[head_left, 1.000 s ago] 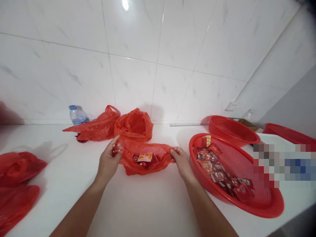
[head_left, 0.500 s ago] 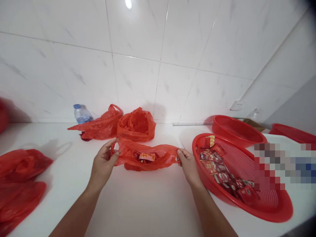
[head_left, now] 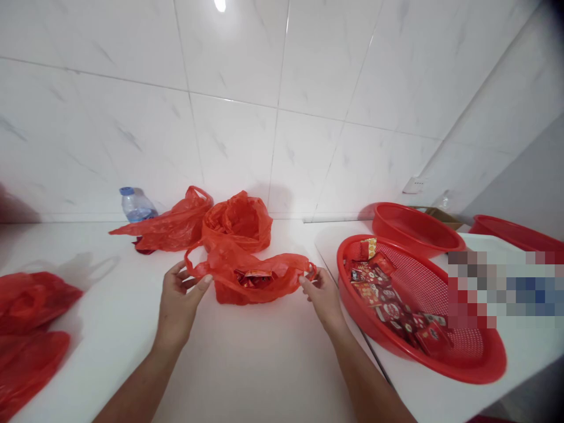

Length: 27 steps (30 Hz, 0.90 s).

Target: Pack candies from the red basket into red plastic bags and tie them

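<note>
A thin red plastic bag (head_left: 247,294) sits on the white table with its mouth spread, and small red packets (head_left: 258,277) show inside. At its left handle is my left hand (head_left: 180,302), fingers curled loosely around the edge and thumb against the plastic. On the other side my right hand (head_left: 325,296) pinches the right handle between thumb and fingers. Just right of that hand stands a red perforated basket (head_left: 462,370) with many small red packets (head_left: 392,305) heaped along its left side.
Behind the bag are a rolled-open red bag (head_left: 238,223), a crumpled red bag (head_left: 176,223) and a plastic bottle (head_left: 137,205). More red bags (head_left: 35,305) lie at left. A red basin (head_left: 414,229) stands at back right, before the tiled wall (head_left: 238,141).
The bag's mouth has slackened and its handles now stand up as loops. My left hand's grip has loosened, and my right hand has shifted slightly inward. The view has turned a little right.
</note>
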Motion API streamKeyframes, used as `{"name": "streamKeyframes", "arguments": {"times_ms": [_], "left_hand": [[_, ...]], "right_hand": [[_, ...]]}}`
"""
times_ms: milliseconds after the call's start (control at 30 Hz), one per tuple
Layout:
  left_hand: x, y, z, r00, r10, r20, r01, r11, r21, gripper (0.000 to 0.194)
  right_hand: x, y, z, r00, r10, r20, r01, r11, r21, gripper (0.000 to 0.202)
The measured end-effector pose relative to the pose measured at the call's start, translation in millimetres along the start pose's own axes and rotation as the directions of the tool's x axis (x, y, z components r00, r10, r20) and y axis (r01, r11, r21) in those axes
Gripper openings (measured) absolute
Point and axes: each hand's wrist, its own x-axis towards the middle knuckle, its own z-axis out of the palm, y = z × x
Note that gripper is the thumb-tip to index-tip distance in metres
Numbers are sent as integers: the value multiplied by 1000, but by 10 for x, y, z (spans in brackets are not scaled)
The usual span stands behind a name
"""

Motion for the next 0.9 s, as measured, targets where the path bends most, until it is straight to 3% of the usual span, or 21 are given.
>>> {"name": "streamKeyframes", "arguments": {"times_ms": [200,333,400,533,600,667,733,767,833,900], "left_hand": [[240,433,63,992,8,123,2,997,-81,30],[376,792,-27,987,149,-57,-159,943,-293,23],[404,930,-65,976,197,-88,-215,924,-316,22],[379,1030,-90,985,164,46,-144,946,-291,20],[340,971,-143,977,160,140,-125,964,-233,27],[308,817,-259,949,187,252,-149,975,-163,50],[299,563,-414,917,203,344,-176,978,-109,84],[301,408,-484,929,187,320,-175,982,-66,96],[296,89,-557,945,50,324,-67,997,42,102],[249,-165,-490,934,-63,352,6,987,161,105]], "right_hand": [[107,-448,-30,986,-156,54,149,981,122,23],[202,-733,-182,960,-254,-118,278,914,296,18],[264,-820,-231,959,-248,-134,280,900,334,17],[352,-879,-224,978,-211,4,194,907,374,21],[347,-823,-208,970,-242,35,208,894,397,21],[309,-686,-211,948,-315,47,267,867,421,28],[252,-481,-224,920,-383,80,314,844,434,56],[223,-368,-224,913,-390,116,310,851,425,71],[175,-165,-190,917,-341,207,245,890,384,93],[148,-45,-94,920,-272,284,154,914,375,100]]}}
